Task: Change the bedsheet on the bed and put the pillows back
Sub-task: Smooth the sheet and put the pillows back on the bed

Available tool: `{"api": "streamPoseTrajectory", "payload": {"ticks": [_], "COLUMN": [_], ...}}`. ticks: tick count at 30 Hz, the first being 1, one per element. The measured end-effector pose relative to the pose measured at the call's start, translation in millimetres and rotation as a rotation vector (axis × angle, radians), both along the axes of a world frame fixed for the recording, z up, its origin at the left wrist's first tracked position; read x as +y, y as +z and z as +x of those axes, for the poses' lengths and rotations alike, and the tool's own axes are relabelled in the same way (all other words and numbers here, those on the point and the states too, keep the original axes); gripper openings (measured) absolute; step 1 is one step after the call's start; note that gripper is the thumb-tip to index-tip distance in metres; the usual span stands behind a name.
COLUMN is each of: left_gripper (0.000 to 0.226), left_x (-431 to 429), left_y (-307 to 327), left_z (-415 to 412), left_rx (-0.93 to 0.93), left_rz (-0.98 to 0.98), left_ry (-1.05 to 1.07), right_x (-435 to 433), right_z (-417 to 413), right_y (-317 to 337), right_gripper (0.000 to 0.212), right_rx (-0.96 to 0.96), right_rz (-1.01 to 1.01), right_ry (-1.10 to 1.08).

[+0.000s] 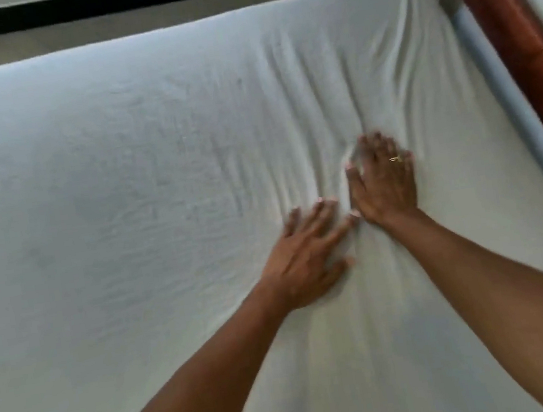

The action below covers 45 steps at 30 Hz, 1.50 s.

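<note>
White bedsheet (130,196) | left hand (304,256) flat | right hand (383,184) flat | creases between

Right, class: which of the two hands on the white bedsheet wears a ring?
The right hand, nearer the wooden bed frame: a gold ring shows on one finger. The left hand has bare fingers.

No text, label, brand, number or sign is showing legibly anywhere, neither on the sheet (108,210) nor on the bed frame (493,14).
</note>
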<state>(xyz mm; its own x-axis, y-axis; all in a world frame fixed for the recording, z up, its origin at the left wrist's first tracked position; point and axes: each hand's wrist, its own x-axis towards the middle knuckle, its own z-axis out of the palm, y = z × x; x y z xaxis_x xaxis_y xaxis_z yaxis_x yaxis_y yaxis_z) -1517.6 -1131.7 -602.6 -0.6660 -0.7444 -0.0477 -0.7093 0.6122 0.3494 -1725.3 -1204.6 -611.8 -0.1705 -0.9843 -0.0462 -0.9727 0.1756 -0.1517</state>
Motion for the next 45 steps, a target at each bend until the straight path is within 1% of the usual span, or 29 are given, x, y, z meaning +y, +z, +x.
{"api": "streamPoseTrajectory", "payload": {"ticks": [2,4,5,6,8,10,12,13,15,18,19,20,21,22,24,25,26,28,30,32,33,34,35,37,39,40,42,44,45], "left_gripper": [0.063,0.067,0.07,0.071,0.071,0.07,0.068,0.067,0.066,0.072,0.073,0.073,0.072,0.07,0.068,0.067,0.066,0.063,0.062,0.062,0.064,0.065,0.066,0.065,0.065,0.064,0.063,0.061,0.061], "left_x": [-25,-48,-54,-56,-51,-37,-35,-45,-76,-125,-133,-134,-128,-119,-97,-94,-99,-123,-142,-159,-162,-160,-155,-141,-132,-134,-141,-142,-140], "left_y": [-8,-20,-23,-25,-27,-26,-15,-11,-7,-11,-12,-13,-16,-17,-14,-5,4,16,13,0,-5,-12,-19,-23,-15,-9,0,0,-3], "left_z": [29,71,78,71,23,-37,-78,-83,-83,-58,-57,-67,-82,-104,-149,-166,-174,-171,-148,-110,-102,-103,-112,-144,-176,-183,-183,-168,-157], "left_rx": [0.112,-0.019,-0.097,-0.151,-0.204,-0.16,-0.11,-0.069,0.018,-0.038,-0.112,-0.175,-0.222,-0.243,-0.201,-0.16,-0.086,0.12,0.215,0.018,-0.101,-0.193,-0.238,-0.241,-0.185,-0.14,0.009,0.085,0.042], "left_rz": [-0.099,-0.106,-0.039,0.02,-0.002,-0.014,0.045,0.047,-0.022,-0.053,-0.011,0.028,0.027,0.016,0.038,0.091,0.135,0.1,-0.056,-0.098,-0.008,0.058,0.059,0.019,0.039,0.061,0.061,-0.023,-0.065], "left_ry": [0.441,0.957,1.124,1.193,1.011,0.527,0.048,-0.049,0.095,0.739,0.877,0.907,0.821,0.618,0.061,-0.145,-0.223,-0.072,0.302,0.676,0.784,0.801,0.708,0.335,-0.024,-0.12,-0.105,0.129,0.282], "right_x": [-13,-15,-13,-12,-14,-15,-28,-37,-57,-63,-61,-60,-58,-57,-57,-63,-70,-91,-112,-113,-111,-109,-107,-105,-105,-102,-79,-45,-32], "right_z": [29,41,31,6,-68,-141,-166,-156,-119,-84,-94,-116,-145,-174,-222,-230,-226,-195,-163,-143,-150,-163,-177,-195,-192,-186,-178,-182,-187], "right_y": [3,-2,-4,-7,-14,-7,10,16,24,14,11,7,1,-2,6,16,23,33,31,14,6,-2,-8,-13,-2,6,18,18,13], "right_gripper": [0.071,0.068,0.067,0.067,0.069,0.071,0.077,0.081,0.08,0.067,0.065,0.064,0.064,0.065,0.071,0.072,0.073,0.071,0.069,0.068,0.068,0.069,0.069,0.068,0.069,0.069,0.065,0.06,0.06], "right_rx": [-0.07,-0.054,-0.006,0.011,0.016,0.084,0.081,0.05,-0.031,-0.013,0.018,0.021,0.021,0.014,-0.038,-0.086,-0.108,-0.07,-0.129,-0.036,0.003,-0.004,-0.02,-0.005,-0.102,-0.151,-0.124,-0.049,-0.013], "right_rz": [-0.076,-0.018,0.028,0.041,-0.012,0.021,0.126,0.108,-0.006,0.004,0.044,0.047,0.021,0.002,0.083,0.154,0.189,0.049,-0.085,-0.023,0.016,0.019,-0.008,-0.008,-0.021,-0.068,-0.185,-0.16,-0.096], "right_ry": [0.212,0.619,0.732,0.724,0.371,-0.053,-0.219,-0.213,-0.032,0.553,0.613,0.553,0.378,0.145,-0.29,-0.415,-0.464,-0.33,0.057,0.474,0.501,0.387,0.172,-0.189,-0.31,-0.323,-0.223,0.069,0.191]}}
